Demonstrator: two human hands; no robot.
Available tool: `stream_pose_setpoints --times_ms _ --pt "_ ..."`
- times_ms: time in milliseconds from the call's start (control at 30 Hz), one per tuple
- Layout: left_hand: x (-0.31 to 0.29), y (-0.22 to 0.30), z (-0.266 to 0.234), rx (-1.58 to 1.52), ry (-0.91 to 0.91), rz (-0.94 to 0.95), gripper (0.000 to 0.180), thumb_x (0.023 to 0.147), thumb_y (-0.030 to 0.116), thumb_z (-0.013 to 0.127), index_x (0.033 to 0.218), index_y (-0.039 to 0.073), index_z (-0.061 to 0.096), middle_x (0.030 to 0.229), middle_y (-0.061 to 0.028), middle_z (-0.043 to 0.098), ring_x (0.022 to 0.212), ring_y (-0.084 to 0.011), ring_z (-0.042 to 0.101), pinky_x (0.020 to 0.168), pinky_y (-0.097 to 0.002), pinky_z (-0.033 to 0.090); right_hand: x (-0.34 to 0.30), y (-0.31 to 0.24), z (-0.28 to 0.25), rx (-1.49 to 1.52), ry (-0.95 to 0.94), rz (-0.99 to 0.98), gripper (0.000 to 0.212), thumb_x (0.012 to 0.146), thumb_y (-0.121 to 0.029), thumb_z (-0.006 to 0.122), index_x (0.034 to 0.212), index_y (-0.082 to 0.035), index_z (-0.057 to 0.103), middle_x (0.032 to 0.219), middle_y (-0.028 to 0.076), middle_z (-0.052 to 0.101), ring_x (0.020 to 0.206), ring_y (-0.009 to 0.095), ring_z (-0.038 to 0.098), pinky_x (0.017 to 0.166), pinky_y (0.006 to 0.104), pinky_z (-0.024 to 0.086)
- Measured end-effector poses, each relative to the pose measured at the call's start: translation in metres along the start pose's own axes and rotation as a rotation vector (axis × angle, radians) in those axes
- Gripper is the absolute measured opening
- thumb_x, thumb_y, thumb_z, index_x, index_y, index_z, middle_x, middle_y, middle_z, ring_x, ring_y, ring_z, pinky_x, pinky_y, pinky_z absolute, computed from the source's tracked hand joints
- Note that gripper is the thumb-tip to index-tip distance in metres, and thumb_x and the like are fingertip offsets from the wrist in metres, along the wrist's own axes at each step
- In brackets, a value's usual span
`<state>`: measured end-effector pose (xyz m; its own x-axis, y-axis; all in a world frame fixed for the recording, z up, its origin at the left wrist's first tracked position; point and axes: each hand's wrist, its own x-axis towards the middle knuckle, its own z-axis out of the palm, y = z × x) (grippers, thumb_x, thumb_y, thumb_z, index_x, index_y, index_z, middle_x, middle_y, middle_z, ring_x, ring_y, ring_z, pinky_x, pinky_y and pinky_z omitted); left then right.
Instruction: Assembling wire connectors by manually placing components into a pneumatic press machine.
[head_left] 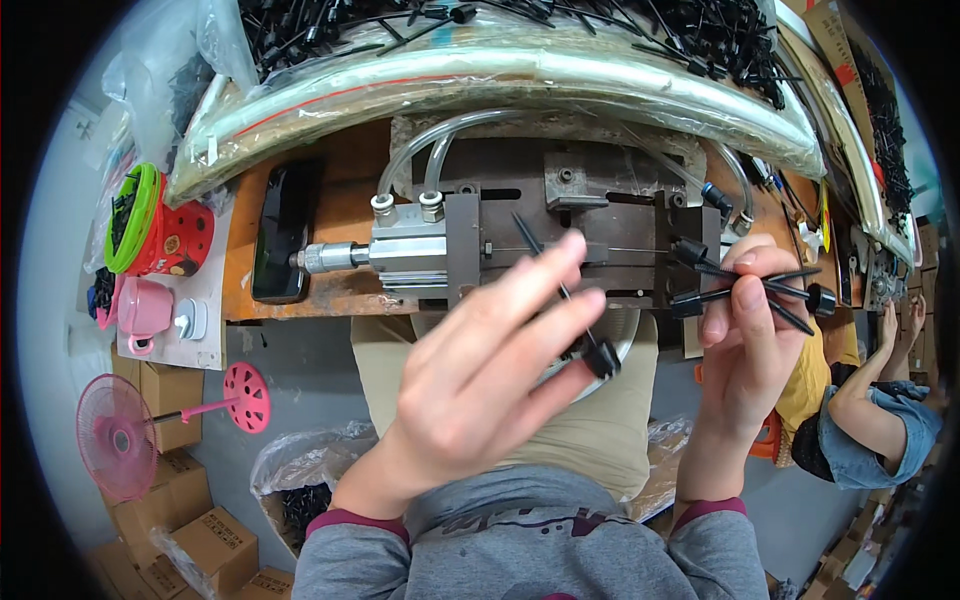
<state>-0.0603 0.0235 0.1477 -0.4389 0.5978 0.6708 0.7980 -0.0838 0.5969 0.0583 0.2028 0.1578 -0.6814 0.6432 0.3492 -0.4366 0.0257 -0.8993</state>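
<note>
My left hand [480, 375] is over the front edge of a dark metal clamping fixture [520, 225]. Its fingers are closed on a thin rod with a black cap [602, 360] at one end and a black pointed tip at the other; the thumb is hidden. To the right, by the fixture's right end block, my right hand [750, 345] pinches several black-capped rods [790, 290] that cross each other. On the fixture's left side sits a silver air cylinder [408, 255], with clear hoses [440, 130] on its fittings.
Behind the fixture, a plastic-wrapped tray rim [500, 75] holds a heap of black capped rods [340, 25]. A black phone [283, 230] lies left on the wooden bench [340, 290]. Further left are a red-green basket [180, 235], a pink cup [145, 308] and a pink fan [118, 437]. Another person [870, 425] works at right.
</note>
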Motion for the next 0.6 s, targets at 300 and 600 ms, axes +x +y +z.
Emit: stream_pose_setpoints --times_ms 300,600 --pt "-0.025 -0.007 0.023 -0.004 -0.201 -0.149 0.043 0.070 0.001 0.079 0.113 0.002 0.072 0.133 -0.0212 0.060 0.115 -0.0312 0.064 0.106 -0.0481 0.047 -0.015 0.008 -0.006 -0.292 0.035 -0.106 0.012 0.091 -0.003 0.069 0.100 0.005 0.069 0.097 0.012 0.061 0.060 0.015 0.064 0.057 0.0217 0.047" --pt "-0.029 -0.017 0.035 0.335 -0.206 -0.014 0.033 0.075 0.002 0.075 0.107 0.000 0.071 0.130 -0.0164 0.064 0.100 -0.0261 0.069 0.094 -0.0416 0.054 -0.026 0.009 -0.006 -0.551 -0.014 -0.181 0.017 0.084 0.003 0.075 0.101 0.001 0.072 0.097 0.012 0.064 0.066 0.013 0.065 0.059 0.0230 0.053"
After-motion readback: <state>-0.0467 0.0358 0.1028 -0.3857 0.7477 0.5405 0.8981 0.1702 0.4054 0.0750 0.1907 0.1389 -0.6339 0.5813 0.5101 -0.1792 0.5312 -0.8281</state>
